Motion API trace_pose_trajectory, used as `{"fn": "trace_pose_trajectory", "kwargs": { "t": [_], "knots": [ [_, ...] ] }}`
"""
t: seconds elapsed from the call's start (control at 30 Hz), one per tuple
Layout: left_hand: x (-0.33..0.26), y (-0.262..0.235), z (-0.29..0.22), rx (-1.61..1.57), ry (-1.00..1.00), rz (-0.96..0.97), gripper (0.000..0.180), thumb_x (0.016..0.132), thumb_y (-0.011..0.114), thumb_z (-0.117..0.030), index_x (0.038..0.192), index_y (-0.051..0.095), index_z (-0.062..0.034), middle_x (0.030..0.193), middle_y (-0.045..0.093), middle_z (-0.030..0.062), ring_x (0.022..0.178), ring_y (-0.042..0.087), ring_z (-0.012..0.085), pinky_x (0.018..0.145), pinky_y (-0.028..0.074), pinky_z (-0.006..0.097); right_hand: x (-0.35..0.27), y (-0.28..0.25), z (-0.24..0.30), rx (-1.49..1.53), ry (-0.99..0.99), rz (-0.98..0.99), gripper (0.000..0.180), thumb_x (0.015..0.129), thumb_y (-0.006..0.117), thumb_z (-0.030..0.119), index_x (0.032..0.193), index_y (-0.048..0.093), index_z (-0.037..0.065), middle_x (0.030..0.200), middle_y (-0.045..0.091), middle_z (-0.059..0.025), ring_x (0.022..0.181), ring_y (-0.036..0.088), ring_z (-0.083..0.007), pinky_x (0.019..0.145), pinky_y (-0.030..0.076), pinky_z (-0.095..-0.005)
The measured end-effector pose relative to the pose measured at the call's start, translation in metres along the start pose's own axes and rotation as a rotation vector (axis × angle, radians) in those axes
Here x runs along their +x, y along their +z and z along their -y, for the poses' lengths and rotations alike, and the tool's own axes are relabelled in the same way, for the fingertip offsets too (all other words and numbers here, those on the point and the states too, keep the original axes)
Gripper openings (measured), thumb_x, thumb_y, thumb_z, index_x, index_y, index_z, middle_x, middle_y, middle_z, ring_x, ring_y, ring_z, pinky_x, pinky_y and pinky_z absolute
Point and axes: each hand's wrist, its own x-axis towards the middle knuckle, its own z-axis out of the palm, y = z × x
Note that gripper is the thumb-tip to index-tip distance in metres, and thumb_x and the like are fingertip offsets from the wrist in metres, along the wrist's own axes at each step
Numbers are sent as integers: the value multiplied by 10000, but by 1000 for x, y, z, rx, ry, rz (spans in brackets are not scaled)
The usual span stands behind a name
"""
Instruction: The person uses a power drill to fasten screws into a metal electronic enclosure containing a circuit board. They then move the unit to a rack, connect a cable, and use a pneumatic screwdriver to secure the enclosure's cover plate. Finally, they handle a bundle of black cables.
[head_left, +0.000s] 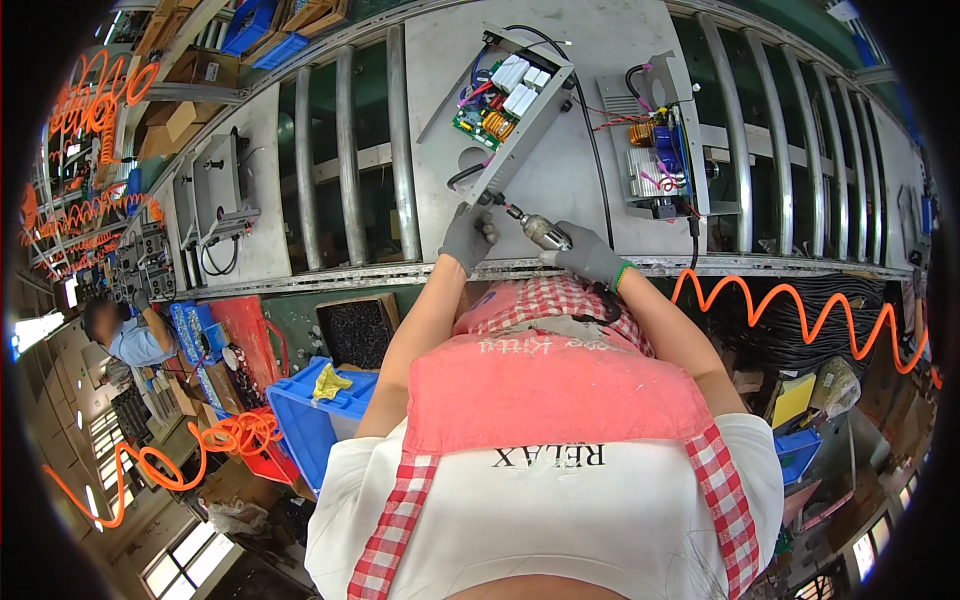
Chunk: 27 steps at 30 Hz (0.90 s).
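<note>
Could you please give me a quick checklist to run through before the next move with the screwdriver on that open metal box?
1. Left hand steadies the lower corner of the open metal box: ok.
2. Right hand grips the powered screwdriver: ok.
3. Screwdriver tip meets the box's near edge: ok; whether it sits in a screw: cannot tell.
4. Black cable lies clear of the tip: ok.
5. Box rests flat on the grey plate: cannot tell; it looks propped up.
6. Second open unit stands apart from the work: ok.

Driver tip (497, 203) hidden at chassis (520, 120) edge; screw too small to tell; left hand (467, 237) prob. covers corner.
</note>
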Motion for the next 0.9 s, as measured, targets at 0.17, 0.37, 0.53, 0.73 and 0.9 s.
{"fn": "trace_pose_trajectory", "kwargs": {
  "t": [0.17, 0.37, 0.53, 0.73, 0.9],
  "knots": [
    [-6, 3, -4, -56, -63, 15, 102, 923, 519, -118, 1008, 464, -119, 716, 498, 39, 547, 447, 139, 483, 377, 277, 3, -1, 0, 184, 53, 91, 450, 756, 699, 394, 981, 541, 38, 728, 565, -70, 605, 563, -168, 559, 451, -328],
    [4, -10, -3, -91, 21, 23, 158, 908, 527, -109, 1062, 511, -76, 797, 557, 80, 628, 514, 172, 545, 460, 289, 11, 7, -10, 88, -77, 38, 465, 751, 711, 383, 1011, 546, 34, 773, 563, -53, 646, 539, -131, 587, 445, -289],
    [3, -23, -42, -499, 342, 132, 279, 880, 463, 33, 1157, 497, 37, 1072, 610, 201, 960, 609, 263, 750, 547, 296, -6, -2, 30, 106, 44, 8, 513, 744, 703, 424, 1028, 554, 24, 818, 595, -94, 737, 572, -178, 686, 461, -323],
    [-26, 5, -41, -134, 461, 23, 318, 941, 399, 16, 1251, 363, 76, 1187, 542, 270, 1045, 596, 321, 958, 513, 352, -23, -11, 42, -20, -21, -50, 587, 722, 708, 472, 1093, 560, 41, 864, 606, -126, 783, 579, -226, 717, 454, -345],
    [-41, 39, -25, 60, 368, 128, 301, 981, 477, -218, 1156, 479, 28, 1090, 613, 186, 784, 583, 168, 590, 479, 221, -39, -8, 52, -16, -37, -69, 602, 717, 703, 490, 1091, 560, 41, 894, 613, -139, 816, 583, -240, 742, 447, -351]
  ]
}}
